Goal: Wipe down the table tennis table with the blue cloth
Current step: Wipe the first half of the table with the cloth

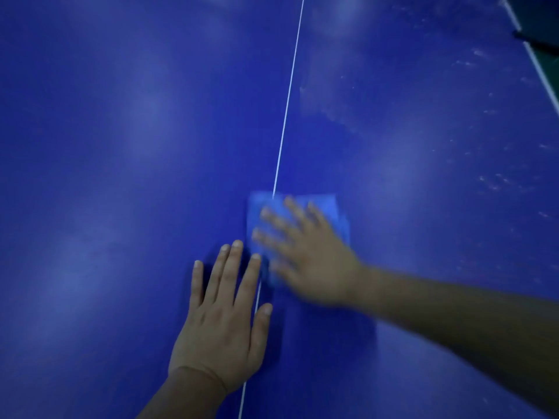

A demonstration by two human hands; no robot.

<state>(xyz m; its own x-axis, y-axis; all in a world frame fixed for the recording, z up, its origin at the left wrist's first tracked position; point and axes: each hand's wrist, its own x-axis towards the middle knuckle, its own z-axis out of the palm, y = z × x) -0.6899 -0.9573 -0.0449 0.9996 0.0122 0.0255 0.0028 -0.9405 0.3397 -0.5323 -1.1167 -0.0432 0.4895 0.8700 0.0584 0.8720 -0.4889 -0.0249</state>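
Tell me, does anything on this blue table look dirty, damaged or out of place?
Yes: pale streaks and specks dot the table right of the white centre line, toward its right edge, like dust or scuffs. Nothing else stands out.

Dim corner of the room
Dark green floor (550,64) is showing at upper right; an unclear dark shape (537,43) is lying across it

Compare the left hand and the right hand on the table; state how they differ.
The right hand presses the blue cloth; the left hand rests on the bare table. The right hand is blurred; the left hand is sharp. The right hand lies farther from the camera than the left hand. Both lie flat, palm down, fingers straight.
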